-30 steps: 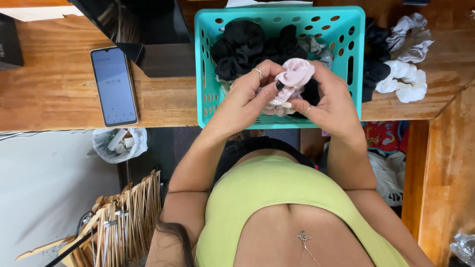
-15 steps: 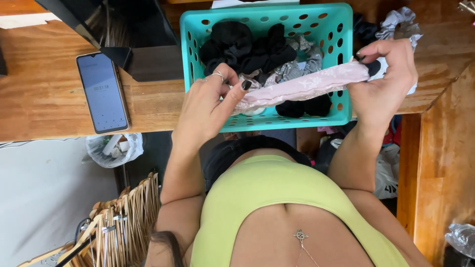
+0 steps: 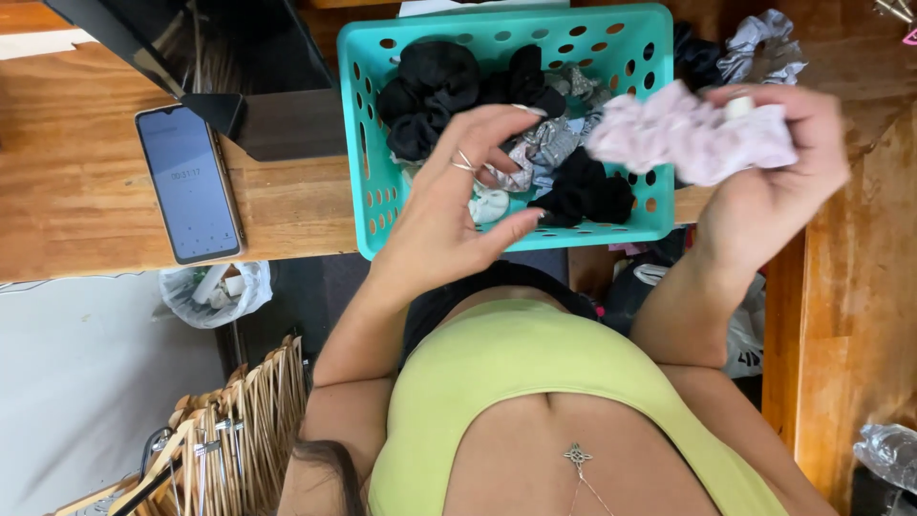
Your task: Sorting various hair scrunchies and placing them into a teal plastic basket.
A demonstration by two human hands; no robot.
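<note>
Half a second before, both hands had stretched a pale pink scrunchie [image 3: 690, 134] between them over the teal basket [image 3: 374, 182]. Now only the right hand [image 3: 778, 182] kept it — fingers closed round the bunched fabric, held out past the basket's right edge, above the wooden table [image 3: 86, 191]. The left hand [image 3: 457, 205] had let go and hung open over the basket, fingers spread and curled, gripping nothing, its fingertips close to the black scrunchies [image 3: 435, 91] and grey patterned ones [image 3: 544, 148] heaped inside. A smartphone [image 3: 186, 182] lay flat on the table well to the left of the basket — a pile of wooden hangers [image 3: 229, 430] sat below the table's near edge.
</note>
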